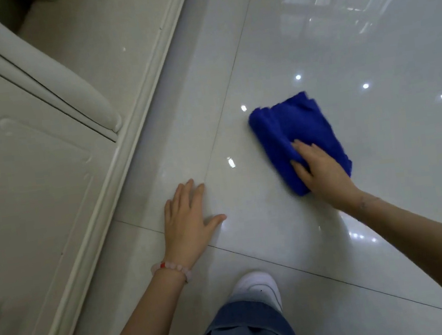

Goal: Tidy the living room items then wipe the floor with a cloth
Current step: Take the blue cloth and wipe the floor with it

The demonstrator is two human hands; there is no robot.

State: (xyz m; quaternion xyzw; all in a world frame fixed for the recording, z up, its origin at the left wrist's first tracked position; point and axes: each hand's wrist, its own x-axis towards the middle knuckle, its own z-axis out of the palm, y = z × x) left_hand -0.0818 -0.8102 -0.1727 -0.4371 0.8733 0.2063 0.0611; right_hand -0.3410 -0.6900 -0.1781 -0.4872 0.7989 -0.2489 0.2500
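Head view, looking down at a glossy pale tiled floor [379, 163].

Cloth [292, 123] – deep blue, fluffy, folded into a rough oblong. It lies flat on the floor, well out from the edge where the tiles meet the cream furniture [37, 188], on the second tile out from that edge.

Right hand [322, 172] – palm down on the near end of the cloth, fingers close together and laid over the fabric, thumb along its left side. It presses the cloth to the tile; a curled grip cannot be made out.

Left hand [187, 220] – flat on the bare floor, close to the furniture edge, fingers straight and slightly spread, thumb out to the right. It holds nothing. It lies beside a grout line, well apart from the cloth.

Bracelet [170, 268] of pale pink beads with one red bead sits on the left wrist.

White shoe [255, 287] and blue trouser leg [247, 332] at the near edge of the floor, between the two forearms.

Small bright light spots [298, 77] reflect in the tiles beyond the cloth.
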